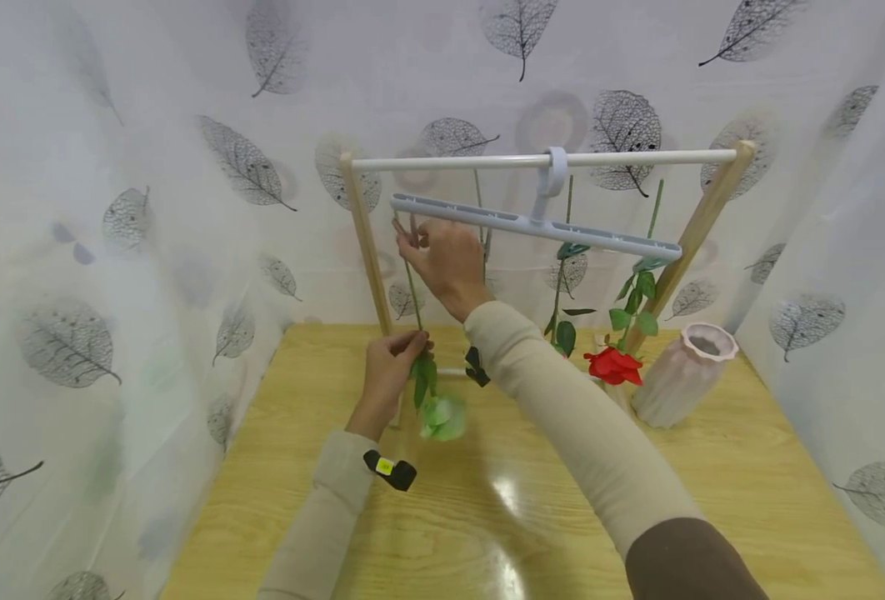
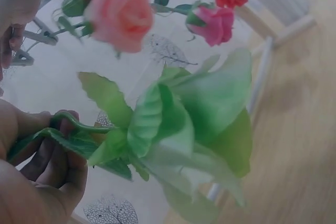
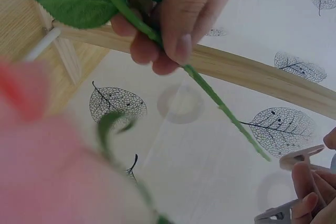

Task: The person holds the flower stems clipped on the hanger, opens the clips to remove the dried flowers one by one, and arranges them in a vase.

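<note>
A: Nearest you first: what's over the surface (image 1: 420, 546)?

B: Green rose (image 1: 442, 418), head down, clear of the wood. Your left grip (image 1: 388, 377) pinches its stem (image 3: 223, 108) just above the leaves.

A: Pinch firm enough?

B: Can't tell. Go light, I'd say: thin stem, could twist under a hard squeeze. A hold nearer the free end should aim steadier.

A: Farther up?

B: Your right grip (image 1: 450, 258), fingers curled on a clip (image 3: 290, 161) by the hanger's left end. From the right wrist, the stem's free end points at that clip, near but apart. Best with the clip spread wide, stem fed in straight, pressure eased off slowly. Hanger (image 1: 472, 215) slopes down to your right; a tug could swing it on the rod (image 1: 637, 158).

A: Containers?

B: One seen, off to your right: pale vase (image 1: 678, 379), beside the frame's right leg (image 1: 718, 196). Nothing shows above its rim; inside too dim to read. Red rose (image 1: 613, 365) hangs near it, outside.
</note>
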### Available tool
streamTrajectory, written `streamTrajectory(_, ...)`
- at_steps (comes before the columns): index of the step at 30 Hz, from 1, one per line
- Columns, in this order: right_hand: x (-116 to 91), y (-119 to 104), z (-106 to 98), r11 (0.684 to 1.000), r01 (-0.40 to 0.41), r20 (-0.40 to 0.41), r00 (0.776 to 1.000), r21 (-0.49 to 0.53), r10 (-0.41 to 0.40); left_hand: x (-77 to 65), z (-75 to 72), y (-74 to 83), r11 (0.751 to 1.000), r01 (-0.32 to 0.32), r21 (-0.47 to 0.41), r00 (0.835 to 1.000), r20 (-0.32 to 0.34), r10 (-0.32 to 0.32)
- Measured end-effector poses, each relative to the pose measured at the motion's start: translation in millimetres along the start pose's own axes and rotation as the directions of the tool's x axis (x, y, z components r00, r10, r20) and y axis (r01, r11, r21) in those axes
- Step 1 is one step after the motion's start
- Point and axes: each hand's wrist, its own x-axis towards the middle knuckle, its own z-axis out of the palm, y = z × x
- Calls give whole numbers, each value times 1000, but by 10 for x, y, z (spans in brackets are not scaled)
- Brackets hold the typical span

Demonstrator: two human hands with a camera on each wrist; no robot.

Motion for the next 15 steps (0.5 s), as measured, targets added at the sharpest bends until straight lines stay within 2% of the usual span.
streamTrajectory(4, -14, 5, -56, 1000, 1, 15, 1000, 24, -1, -63, -13, -38, 1000, 13, -16, 1000, -11, -14)
streamTrajectory(7, -23, 9, -128, 1000, 16, 20, 1000, 6, -16, -107, -36, -73, 1000, 19, 4, 1000, -10, -19)
streamTrajectory(11, -61, 19, -274, 999, 32, 60, 998, 0, -32, -182, -86, -125, 997, 27, 76, 1000, -6, -27)
streamTrajectory(15, -125, 58, -428, 997, 62, 78, 995, 36, -65, -266, -144, -179, 988, 32, 149, 999, 7, -33)
